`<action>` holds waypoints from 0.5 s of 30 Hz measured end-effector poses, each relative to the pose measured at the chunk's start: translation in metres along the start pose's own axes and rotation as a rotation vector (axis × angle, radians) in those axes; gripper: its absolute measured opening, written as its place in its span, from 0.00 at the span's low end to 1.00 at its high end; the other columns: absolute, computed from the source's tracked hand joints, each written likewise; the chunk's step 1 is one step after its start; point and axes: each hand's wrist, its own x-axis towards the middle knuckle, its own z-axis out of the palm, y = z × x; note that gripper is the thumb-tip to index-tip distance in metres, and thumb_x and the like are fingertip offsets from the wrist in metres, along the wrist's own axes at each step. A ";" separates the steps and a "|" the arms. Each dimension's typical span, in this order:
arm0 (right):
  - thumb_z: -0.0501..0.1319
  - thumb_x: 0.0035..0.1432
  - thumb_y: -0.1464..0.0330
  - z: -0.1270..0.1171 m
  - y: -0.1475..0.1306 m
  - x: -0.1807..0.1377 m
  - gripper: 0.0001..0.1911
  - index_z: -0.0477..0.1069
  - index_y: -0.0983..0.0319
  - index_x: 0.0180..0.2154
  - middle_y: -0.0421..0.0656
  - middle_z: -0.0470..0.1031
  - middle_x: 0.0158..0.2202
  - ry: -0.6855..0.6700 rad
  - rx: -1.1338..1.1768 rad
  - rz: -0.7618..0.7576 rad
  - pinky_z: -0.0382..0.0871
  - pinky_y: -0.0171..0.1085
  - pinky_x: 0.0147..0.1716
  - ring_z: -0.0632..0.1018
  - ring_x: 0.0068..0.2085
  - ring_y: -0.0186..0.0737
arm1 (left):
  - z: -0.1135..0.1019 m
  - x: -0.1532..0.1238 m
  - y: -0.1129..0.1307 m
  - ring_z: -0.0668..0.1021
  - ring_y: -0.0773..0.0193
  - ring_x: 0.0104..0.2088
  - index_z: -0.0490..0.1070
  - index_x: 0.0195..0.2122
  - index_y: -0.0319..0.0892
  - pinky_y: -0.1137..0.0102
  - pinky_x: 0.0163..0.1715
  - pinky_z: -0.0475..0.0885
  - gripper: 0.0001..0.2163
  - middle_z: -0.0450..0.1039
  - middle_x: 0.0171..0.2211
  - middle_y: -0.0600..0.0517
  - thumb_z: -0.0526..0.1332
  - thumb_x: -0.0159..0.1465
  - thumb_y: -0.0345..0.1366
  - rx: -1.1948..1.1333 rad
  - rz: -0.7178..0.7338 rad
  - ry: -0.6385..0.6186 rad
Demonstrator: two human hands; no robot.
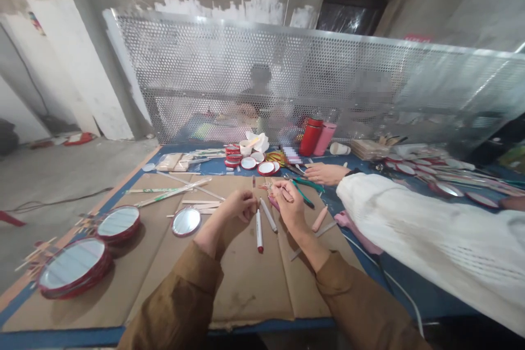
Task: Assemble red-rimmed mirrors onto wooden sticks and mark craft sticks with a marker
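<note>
My left hand (239, 206) is closed with its fingertips pinched together; whatever they hold, if anything, is too small to name. My right hand (290, 205) is closed too, its fingers around something small and pinkish that I cannot make out. Between and below the hands lie a white marker with a red end (259, 234) and a second white pen-like stick (268, 215). Left of my left hand is a round, shiny, red-rimmed disc (186, 221), near several pale wooden strips (200, 205). Green-handled pliers (302, 194) and a pinkish tool handle (320, 219) lie right of my right hand.
Cardboard (241, 295) covers part of the blue table. Two larger red-rimmed drum-like rounds (76, 265) stand at left. A co-worker's hand (326, 174) in a white sleeve reaches in from the right. A red bottle (310, 136) stands before the perforated metal screen (213, 76).
</note>
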 end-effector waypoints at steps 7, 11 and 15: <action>0.61 0.58 0.53 -0.001 0.008 0.001 0.15 0.73 0.58 0.34 0.43 0.77 0.30 -0.010 -0.059 -0.044 0.74 0.38 0.33 0.77 0.33 0.42 | 0.001 0.001 -0.002 0.70 0.71 0.16 0.66 0.24 0.41 0.77 0.16 0.64 0.09 0.68 0.17 0.54 0.62 0.59 0.36 -0.026 0.018 0.001; 0.61 0.58 0.55 -0.002 0.004 0.001 0.13 0.73 0.58 0.33 0.44 0.78 0.31 -0.012 -0.081 -0.070 0.74 0.40 0.37 0.78 0.34 0.43 | 0.002 0.001 -0.001 0.70 0.70 0.16 0.66 0.23 0.41 0.77 0.16 0.64 0.09 0.67 0.17 0.54 0.61 0.59 0.35 -0.010 0.015 -0.003; 0.61 0.58 0.55 -0.002 0.003 0.000 0.13 0.73 0.58 0.33 0.43 0.78 0.31 -0.007 -0.081 -0.063 0.73 0.40 0.36 0.77 0.32 0.42 | 0.002 0.001 -0.001 0.71 0.69 0.16 0.67 0.24 0.41 0.75 0.17 0.65 0.08 0.68 0.18 0.54 0.61 0.59 0.35 0.018 0.015 0.003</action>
